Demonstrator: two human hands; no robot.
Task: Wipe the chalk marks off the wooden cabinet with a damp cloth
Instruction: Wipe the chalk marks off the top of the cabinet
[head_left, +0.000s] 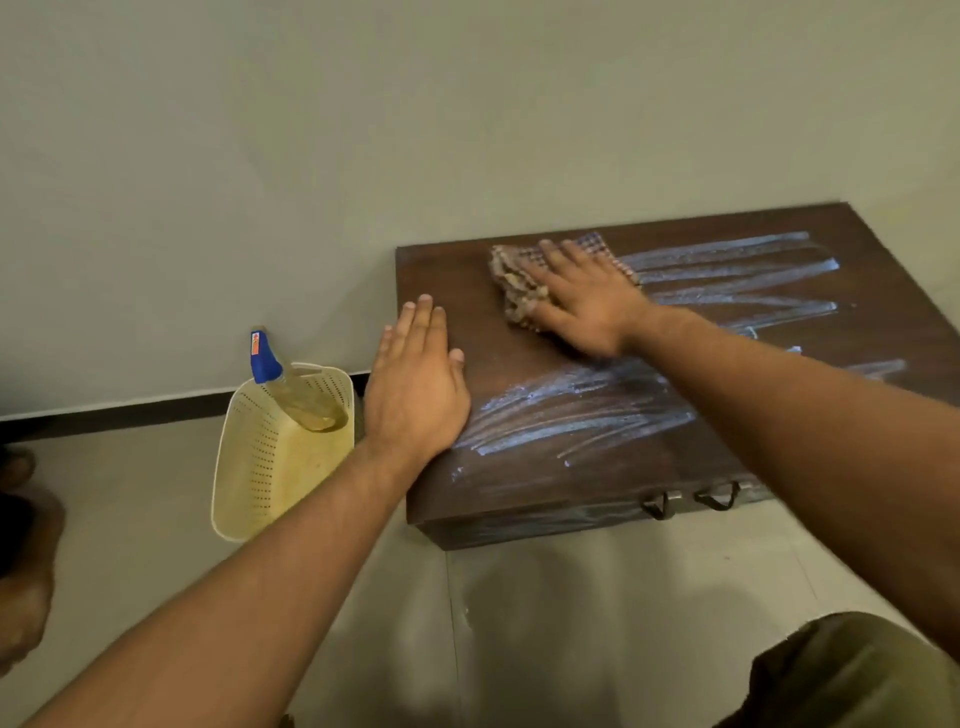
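The right hand (587, 304) presses flat, fingers straight and spread, on a crumpled checked cloth (514, 286) on the dark wooden cabinet (441, 270), and white chalk marks (582, 415) streak the wood to that hand's right and nearer than it. The left hand (415, 387) lies flat on the cabinet's left edge, holding nothing. Just left of it stands a cream perforated basket (249, 467) holding a tilted spray bottle (304, 400) with a blue head, its small orange label too blurred to read.
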